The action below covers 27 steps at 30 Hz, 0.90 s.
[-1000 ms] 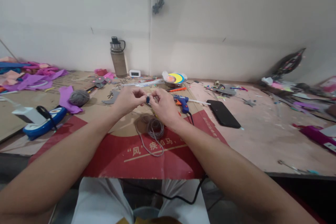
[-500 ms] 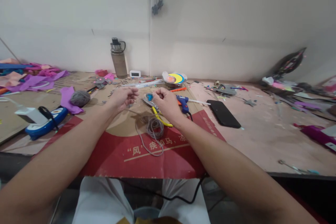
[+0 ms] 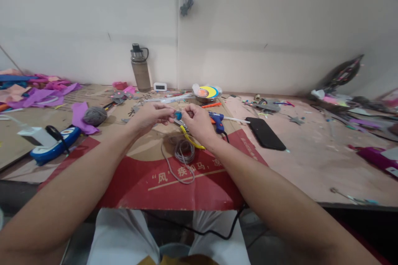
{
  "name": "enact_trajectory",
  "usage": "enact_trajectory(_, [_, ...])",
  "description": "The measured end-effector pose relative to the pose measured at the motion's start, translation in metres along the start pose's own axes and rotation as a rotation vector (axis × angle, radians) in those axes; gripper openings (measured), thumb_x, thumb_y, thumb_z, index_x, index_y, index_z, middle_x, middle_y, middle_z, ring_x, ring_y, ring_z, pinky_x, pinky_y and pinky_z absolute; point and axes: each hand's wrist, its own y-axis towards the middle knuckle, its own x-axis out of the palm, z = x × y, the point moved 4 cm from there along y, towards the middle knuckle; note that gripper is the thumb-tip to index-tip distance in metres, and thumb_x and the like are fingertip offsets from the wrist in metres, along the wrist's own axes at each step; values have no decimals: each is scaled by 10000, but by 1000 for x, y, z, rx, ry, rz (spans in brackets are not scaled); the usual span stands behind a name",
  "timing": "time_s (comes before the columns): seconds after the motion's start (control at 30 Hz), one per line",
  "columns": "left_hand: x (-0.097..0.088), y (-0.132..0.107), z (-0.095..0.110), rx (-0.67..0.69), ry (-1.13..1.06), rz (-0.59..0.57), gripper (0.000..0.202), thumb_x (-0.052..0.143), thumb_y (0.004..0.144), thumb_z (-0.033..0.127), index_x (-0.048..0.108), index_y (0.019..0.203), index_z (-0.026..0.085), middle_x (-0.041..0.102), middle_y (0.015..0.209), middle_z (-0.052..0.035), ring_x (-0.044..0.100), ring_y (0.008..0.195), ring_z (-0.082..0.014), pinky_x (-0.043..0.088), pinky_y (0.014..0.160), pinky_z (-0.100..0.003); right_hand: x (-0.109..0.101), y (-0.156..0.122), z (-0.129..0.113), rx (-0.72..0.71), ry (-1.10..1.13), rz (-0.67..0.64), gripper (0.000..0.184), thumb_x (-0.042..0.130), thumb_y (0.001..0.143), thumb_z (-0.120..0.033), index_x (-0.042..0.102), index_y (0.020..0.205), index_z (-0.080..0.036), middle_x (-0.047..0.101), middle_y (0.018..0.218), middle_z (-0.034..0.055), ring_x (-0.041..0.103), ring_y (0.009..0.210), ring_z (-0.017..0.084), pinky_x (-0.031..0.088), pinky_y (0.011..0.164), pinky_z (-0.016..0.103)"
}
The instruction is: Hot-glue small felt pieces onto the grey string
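My left hand [image 3: 154, 116] and my right hand [image 3: 197, 122] meet above the cardboard, fingertips close together. Between them is a small round blue piece [image 3: 178, 115], too small to name; the fingers of both hands are pinched at its sides. Just below my right hand lie pliers with yellow handles [image 3: 190, 140], their head partly hidden. Nearer to me, a loose coil of grey yarn [image 3: 184, 151] rests on the red printed cardboard [image 3: 124, 190]. A blue glue gun [image 3: 218, 123] lies right beside my right hand.
A black phone [image 3: 265, 133] lies to the right. At the back stand a bottle [image 3: 141, 70], a small white clock [image 3: 160, 87] and a metal bowl [image 3: 207, 98]. Leftward are a grey yarn ball [image 3: 95, 116], purple felt [image 3: 81, 118] and a blue power strip [image 3: 56, 149].
My left hand has moved right, and its spread fingers have closed in at the blue piece by my right hand. My right hand has stayed nearly in place.
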Motion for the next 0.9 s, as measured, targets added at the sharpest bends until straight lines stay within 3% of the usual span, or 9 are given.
enact_trajectory(0.4, [1, 0, -1, -8, 132, 32, 95, 679, 686, 221, 640, 624, 159, 615, 544, -25, 525, 493, -88, 383, 469, -200, 2, -3, -8, -70, -54, -30, 151, 484, 813, -242, 515, 674, -193, 517, 661, -12, 451, 654, 129, 330, 621, 257])
enact_trajectory(0.57, [-5, 2, -4, -54, 49, -97, 141, 701, 716, 300, 700, 732, 160, 679, 696, -71, 593, 606, -119, 434, 527, -217, 1, -1, -3, -47, -48, -6, 134, 487, 803, -230, 519, 679, -191, 515, 658, -15, 459, 644, 127, 327, 615, 256])
enact_trajectory(0.7, [-9, 2, 1, 47, 170, -46, 239, 686, 733, 379, 728, 814, 158, 690, 731, -75, 596, 625, -131, 441, 544, -229, 0, -1, -3, -83, -87, -17, 132, 491, 806, -230, 520, 683, -192, 536, 676, -6, 465, 649, 132, 325, 616, 260])
enact_trajectory(0.9, [4, -3, 10, 172, 418, 8, 160, 678, 712, 303, 717, 768, 158, 656, 627, -34, 549, 559, -113, 419, 522, -220, 0, -3, -10, -144, -183, -35, 101, 502, 809, -220, 548, 726, -184, 568, 725, 17, 487, 694, 148, 336, 649, 275])
